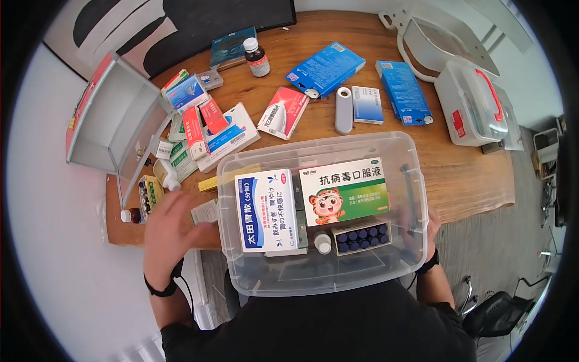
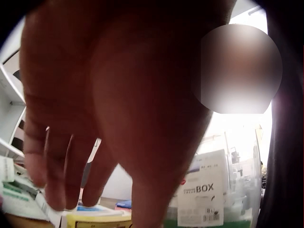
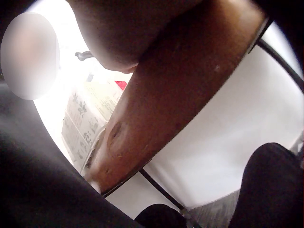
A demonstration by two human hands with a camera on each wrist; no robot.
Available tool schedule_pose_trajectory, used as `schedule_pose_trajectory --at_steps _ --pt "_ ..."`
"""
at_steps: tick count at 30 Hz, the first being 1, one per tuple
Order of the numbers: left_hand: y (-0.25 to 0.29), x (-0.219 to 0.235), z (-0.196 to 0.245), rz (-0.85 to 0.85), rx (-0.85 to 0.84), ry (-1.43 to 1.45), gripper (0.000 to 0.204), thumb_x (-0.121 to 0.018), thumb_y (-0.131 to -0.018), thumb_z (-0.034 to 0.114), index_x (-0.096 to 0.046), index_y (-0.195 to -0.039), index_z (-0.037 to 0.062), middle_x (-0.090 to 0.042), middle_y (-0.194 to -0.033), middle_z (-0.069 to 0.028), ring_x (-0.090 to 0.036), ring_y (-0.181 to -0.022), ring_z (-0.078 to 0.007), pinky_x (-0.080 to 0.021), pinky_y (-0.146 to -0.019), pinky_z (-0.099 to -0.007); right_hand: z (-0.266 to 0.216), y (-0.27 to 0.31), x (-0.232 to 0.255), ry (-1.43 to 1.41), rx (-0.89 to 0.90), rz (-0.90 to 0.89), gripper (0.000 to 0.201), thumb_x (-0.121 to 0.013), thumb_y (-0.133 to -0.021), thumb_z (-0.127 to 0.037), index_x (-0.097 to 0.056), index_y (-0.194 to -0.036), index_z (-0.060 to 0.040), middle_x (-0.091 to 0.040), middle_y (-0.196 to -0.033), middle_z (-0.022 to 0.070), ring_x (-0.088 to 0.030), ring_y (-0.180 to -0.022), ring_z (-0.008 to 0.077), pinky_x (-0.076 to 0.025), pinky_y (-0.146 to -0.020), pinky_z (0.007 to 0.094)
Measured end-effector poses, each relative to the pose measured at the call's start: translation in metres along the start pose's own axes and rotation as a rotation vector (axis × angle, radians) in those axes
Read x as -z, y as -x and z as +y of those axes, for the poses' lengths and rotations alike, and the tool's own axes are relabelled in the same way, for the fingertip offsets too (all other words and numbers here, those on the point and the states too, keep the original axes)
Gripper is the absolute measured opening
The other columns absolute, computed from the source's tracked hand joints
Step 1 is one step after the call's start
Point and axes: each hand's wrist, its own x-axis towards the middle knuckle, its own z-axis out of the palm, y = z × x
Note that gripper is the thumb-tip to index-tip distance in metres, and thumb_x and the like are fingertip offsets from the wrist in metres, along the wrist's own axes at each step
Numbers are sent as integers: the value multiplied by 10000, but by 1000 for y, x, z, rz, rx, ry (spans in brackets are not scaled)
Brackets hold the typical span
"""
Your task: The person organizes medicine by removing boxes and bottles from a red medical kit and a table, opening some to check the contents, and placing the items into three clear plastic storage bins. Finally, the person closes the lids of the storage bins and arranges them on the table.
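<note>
A clear plastic bin (image 1: 325, 279) sits at the table's front edge, near the person's body. Inside it are a white and blue medicine box (image 1: 268, 211), a green and white oral liquid box (image 1: 345, 192), a small white bottle (image 1: 322, 243) and an open box of dark-capped vials (image 1: 362, 239). My left hand (image 1: 172, 235) is just left of the bin, fingers spread and holding nothing; its palm (image 2: 123, 95) fills much of the left wrist view. At the bin's right wall is my right hand (image 1: 432, 232), its fingers mostly hidden by the bin.
An open medicine case (image 1: 90, 114) stands at the left. Several medicine boxes lie piled beside it, with a brown bottle (image 1: 257, 57) behind. Blue boxes (image 1: 325, 69) and a grey handheld device (image 1: 344, 111) lie farther back. A clear red-handled case (image 1: 470, 105) stands at right.
</note>
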Motion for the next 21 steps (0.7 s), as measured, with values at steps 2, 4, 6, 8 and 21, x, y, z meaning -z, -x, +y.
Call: schedule_pose_trajectory --at_steps 2,4,6,8,21 --pt "-5 25 16 174 -85 -25 570 -950 -765 256 -731 -1239 28 -725 -1222 -152 -720 -1045 -375 -581 -878 -440 -3 -1 -2 -5 1 23 179 -825 -780 -94 -697 -865 -1 -569 -742 111 -576 -619 301 -437 -545 403" --pt "-18 63 60 275 -360 64 679 -966 -747 352 -717 -1270 -3 -723 -1243 -165 -696 -1130 -410 -559 -968 -472 -5 -5 -1 -39 -16 27 174 -827 -780 -81 -676 -832 -14 -557 -729 102 -566 -610 303 -431 -539 405" --pt "-42 79 100 99 -428 -8 794 -990 -696 416 -700 -1293 -20 -707 -1296 -189 -668 -1195 -426 -530 -1032 -502 -2 -3 -1 -34 6 20 168 -824 -777 -70 -676 -834 -14 -556 -724 101 -568 -611 301 -430 -537 407" --pt "-63 76 123 -78 -502 -85 910 -1014 -645 479 -682 -1317 -37 -691 -1349 -213 -640 -1259 -441 -501 -1095 -531 -4 -6 0 -59 26 35 176 -826 -774 -29 -656 -819 -21 -541 -707 100 -565 -602 299 -424 -530 405" --pt "-82 50 138 -262 -445 -248 1081 -1052 -576 410 -578 -1423 -66 -371 -1708 -268 -401 -1542 -487 -348 -1261 -594 -5 -8 1 -63 49 76 290 -851 -798 56 -588 -763 -59 -556 -691 97 -569 -582 302 -417 -514 416"
